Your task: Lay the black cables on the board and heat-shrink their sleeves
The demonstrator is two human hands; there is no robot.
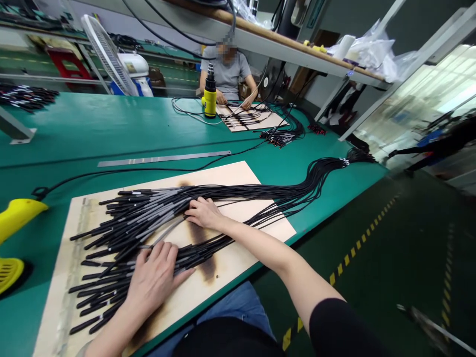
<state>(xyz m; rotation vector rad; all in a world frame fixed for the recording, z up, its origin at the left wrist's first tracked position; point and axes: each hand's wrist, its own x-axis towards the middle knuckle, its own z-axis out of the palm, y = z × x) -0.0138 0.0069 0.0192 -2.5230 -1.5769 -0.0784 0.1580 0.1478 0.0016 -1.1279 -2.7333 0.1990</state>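
**Tangle risk: two cable groups lay close on the board**

Our black cables lay across the wooden board, tails running off its right edge. Our left hand was spread over the group nearest us, thumb wide. Our right hand had bent fingers at the farther group, by a grey strand; we couldn't tell if it was gripped.

Likely failures, our read: strands crossing between groups, since the ends fanned unevenly and nearly met at board left; tails dragging ends out of line if pulled.

Surface: board scorched in patches, on a green tabletop. Yellow tool left of board, steel ruler just beyond it.

Room: co-worker well beyond the board, fan beyond its left side, shelf above its far side, striped floor to its right.
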